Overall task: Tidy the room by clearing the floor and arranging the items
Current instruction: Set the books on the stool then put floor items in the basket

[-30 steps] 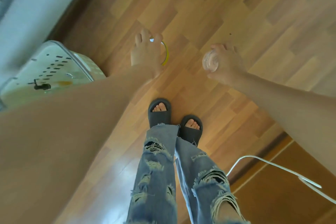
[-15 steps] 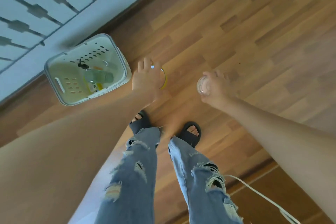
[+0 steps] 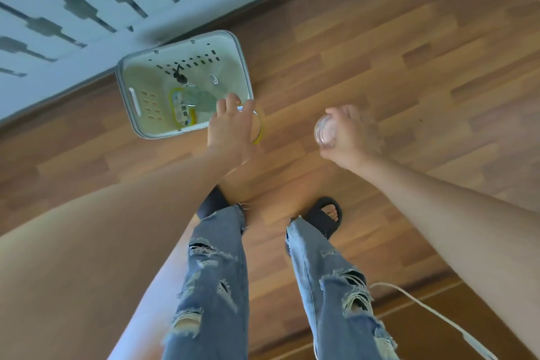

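Head view, items as found. Your left hand [image 3: 230,128]: fingers curled over a clear container [image 3: 260,128] with a yellow band, held over one corner of the white basket [image 3: 128,102]; the container's axis is hidden under the hand. Your right hand [image 3: 350,137]: fingers wrapped round a clear bottle [image 3: 325,132], one round end facing up at the camera, long axis running down toward the wooden floor [image 3: 409,67]. Basket contents: one labelled bottle [image 3: 184,107], yellow label. White cable [image 3: 423,305] lies on the floor beside your right leg.
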The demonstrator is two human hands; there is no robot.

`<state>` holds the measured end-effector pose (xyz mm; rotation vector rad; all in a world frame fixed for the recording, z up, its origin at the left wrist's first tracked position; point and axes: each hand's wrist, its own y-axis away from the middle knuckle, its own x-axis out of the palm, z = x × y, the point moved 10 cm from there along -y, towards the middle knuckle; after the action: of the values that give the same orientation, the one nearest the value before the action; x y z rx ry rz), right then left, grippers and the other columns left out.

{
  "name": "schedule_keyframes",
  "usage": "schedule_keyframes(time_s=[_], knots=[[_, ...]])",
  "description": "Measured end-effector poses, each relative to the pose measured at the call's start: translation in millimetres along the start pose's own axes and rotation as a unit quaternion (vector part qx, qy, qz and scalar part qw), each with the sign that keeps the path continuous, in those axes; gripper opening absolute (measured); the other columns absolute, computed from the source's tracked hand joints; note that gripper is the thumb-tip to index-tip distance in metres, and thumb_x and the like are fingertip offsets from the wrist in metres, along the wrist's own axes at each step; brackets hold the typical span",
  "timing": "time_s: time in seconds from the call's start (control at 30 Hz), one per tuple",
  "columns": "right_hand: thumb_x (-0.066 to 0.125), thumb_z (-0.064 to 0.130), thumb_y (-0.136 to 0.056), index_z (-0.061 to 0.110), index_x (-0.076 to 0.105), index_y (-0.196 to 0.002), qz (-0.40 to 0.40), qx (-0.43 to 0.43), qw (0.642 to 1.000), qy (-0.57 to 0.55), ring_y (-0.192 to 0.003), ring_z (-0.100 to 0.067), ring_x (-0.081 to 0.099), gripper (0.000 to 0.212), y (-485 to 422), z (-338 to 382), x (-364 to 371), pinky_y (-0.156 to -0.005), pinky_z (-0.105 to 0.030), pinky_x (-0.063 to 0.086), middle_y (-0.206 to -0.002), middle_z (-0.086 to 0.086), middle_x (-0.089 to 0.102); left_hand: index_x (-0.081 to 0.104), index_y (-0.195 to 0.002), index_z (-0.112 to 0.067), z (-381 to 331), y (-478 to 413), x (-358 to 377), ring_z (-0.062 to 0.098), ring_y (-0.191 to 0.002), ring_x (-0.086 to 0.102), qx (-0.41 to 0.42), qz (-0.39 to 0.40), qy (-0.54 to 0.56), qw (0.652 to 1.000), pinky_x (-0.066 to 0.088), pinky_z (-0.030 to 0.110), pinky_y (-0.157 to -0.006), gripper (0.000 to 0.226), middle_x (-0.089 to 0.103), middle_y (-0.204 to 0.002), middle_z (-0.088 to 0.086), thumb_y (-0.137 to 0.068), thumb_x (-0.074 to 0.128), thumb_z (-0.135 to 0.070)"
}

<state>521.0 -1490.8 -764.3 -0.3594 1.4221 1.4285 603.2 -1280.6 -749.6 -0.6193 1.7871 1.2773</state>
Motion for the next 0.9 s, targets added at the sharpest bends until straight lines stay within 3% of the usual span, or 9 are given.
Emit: schedule_keyframes(time_s=[0.07, 0.2, 0.37, 0.9], knots=[[0.077, 0.029, -0.071, 0.025, 0.038, -0.140, 0.014, -0.019, 1.000, 0.001, -0.126, -0.023, 0.040, 0.080, -7, 26, 9, -0.081, -0.032, 0.044, -0.137, 0.001, 0.036, 0.039, -0.130, -0.019, 23, 2, -1, 0.030, -0.117, 0.036, 0.005, -0.004, -0.007, 1.000, 0.043, 0.036, -0.081, 0.081, 0.033, -0.132, 0.011, -0.063, 0.082, -0.032], [0.077, 0.025, -0.071, 0.022, 0.040, -0.141, 0.028, -0.038, 0.999, -0.006, -0.128, -0.025, 0.037, 0.079, -18, 77, 20, -0.087, -0.032, 0.041, -0.135, -0.002, 0.038, 0.038, -0.132, -0.019, 78, 5, -3, 0.031, -0.120, 0.035, 0.002, 0.005, -0.021, 1.000, 0.042, 0.034, -0.076, 0.081, 0.032, -0.133, 0.012, -0.064, 0.081, -0.026], [0.077, 0.022, -0.070, 0.021, 0.039, -0.141, 0.039, -0.050, 0.998, -0.010, -0.131, -0.025, 0.035, 0.081, -30, 131, 27, -0.100, -0.038, 0.042, -0.140, -0.004, 0.036, 0.039, -0.132, -0.018, 142, 8, -10, 0.033, -0.123, 0.034, -0.038, 0.013, -0.003, 0.999, 0.046, 0.041, -0.083, 0.081, 0.032, -0.136, 0.013, -0.064, 0.081, -0.024], [0.079, 0.021, -0.066, 0.015, 0.042, -0.139, 0.032, -0.129, 0.990, 0.042, -0.123, -0.027, 0.045, 0.083, -115, 227, 55, -0.097, -0.036, 0.043, -0.135, -0.010, 0.042, 0.039, -0.132, -0.019, 258, -21, 15, 0.033, -0.121, 0.034, -0.125, -0.009, 0.061, 0.990, 0.047, 0.044, -0.087, 0.078, 0.032, -0.133, 0.013, -0.067, 0.081, -0.029]])
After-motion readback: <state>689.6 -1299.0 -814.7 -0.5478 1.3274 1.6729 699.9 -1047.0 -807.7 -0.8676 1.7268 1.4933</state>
